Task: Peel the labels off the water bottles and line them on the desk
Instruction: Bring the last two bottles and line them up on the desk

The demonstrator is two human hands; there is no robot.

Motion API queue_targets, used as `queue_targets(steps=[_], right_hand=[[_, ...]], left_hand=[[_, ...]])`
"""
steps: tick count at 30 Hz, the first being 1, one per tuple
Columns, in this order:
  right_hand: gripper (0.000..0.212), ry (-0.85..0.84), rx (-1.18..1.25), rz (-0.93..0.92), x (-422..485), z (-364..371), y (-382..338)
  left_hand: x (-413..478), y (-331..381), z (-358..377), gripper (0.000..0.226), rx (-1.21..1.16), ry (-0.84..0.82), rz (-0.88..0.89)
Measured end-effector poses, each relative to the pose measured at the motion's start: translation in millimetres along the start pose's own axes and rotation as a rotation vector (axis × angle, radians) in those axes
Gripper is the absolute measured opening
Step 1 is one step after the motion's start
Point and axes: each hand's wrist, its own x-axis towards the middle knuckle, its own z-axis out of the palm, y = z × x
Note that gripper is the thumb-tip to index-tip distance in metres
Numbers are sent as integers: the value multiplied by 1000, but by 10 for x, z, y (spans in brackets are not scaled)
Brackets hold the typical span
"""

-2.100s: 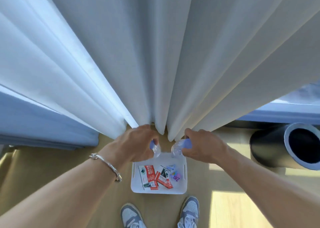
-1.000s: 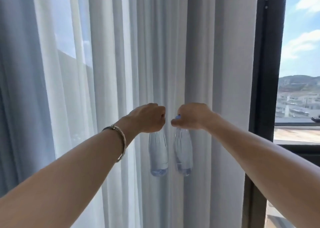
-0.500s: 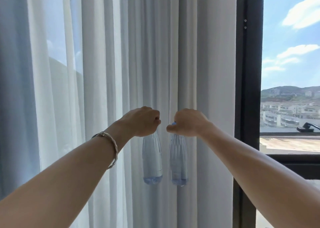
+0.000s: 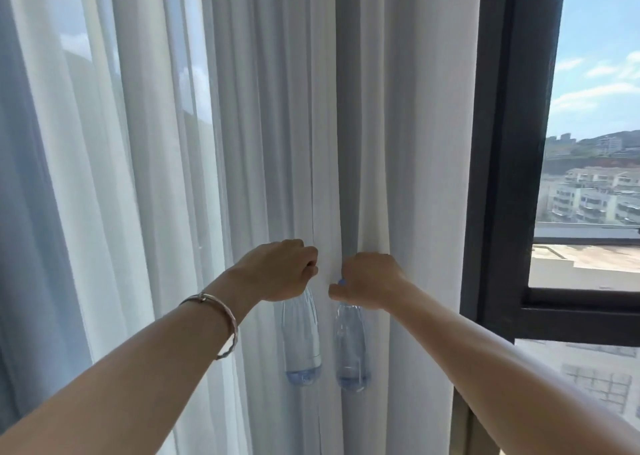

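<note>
Head view showed my left grip (image 4: 280, 271) curled tight round the neck of the left bottle (image 4: 300, 343) and my right grip (image 4: 367, 281) likewise on the right bottle (image 4: 351, 350), both label-free, dangling before the curtain (image 4: 398, 143), probably so two could be carried at once.

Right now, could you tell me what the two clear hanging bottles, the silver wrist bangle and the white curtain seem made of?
The left clear bottle and right clear bottle: likely glossy plastic, see-through with a bluish tint. The silver wrist bangle: apparently polished metal, glinting. The white pleated curtain: matte sheer fabric, daylight passing through its folds.
</note>
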Motion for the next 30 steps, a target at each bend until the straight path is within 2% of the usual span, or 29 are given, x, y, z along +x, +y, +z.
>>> queue_targets(steps=[4,8,18,24,30], right_hand=[[40,-14,37,-43,-31,217,89],[41,1,91,-41,-131,193,196],[44,102,108,-26,-466,-160,159],[46,122,55,-65,-920,-470,-364],[46,161,95,-169,-1385,-765,-1408]], left_hand=[[-7,91,207,28,41,-69,-3],[-5,161,260,28,43,-70,-16],[-419,278,-120,26,-17,-32,-72],[-1235,274,-459,22,27,-35,-141],[-2543,63,-864,27,50,-85,-327]])
